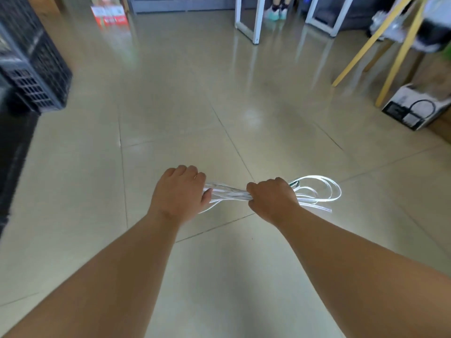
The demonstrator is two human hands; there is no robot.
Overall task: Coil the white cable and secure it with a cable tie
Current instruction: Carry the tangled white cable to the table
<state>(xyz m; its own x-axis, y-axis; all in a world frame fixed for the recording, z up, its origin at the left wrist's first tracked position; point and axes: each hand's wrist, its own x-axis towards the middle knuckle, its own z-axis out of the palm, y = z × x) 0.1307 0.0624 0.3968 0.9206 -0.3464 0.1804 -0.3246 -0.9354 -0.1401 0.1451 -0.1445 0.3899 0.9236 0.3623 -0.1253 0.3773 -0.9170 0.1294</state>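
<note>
Both hands, left (181, 191) and right (271, 200), grip clenched around the bundled white cable (230, 193).

I see both bare forearms stretched forward and down, converging, backs of the hands turned up. My left hand (179, 191) curls its fingers round the white cable (229, 194), thumb pointing toward the other hand. My right hand (271, 200) makes a tight fist on the same cable, near the left

Saw white cable (229, 194), beige tiled floor (195, 106), black grid-patterned crate (36, 76) at 9 o'clock, yellow legs (400, 54) at 2 o'clock, red-white box (109, 14) at 11 o'clock.
</note>
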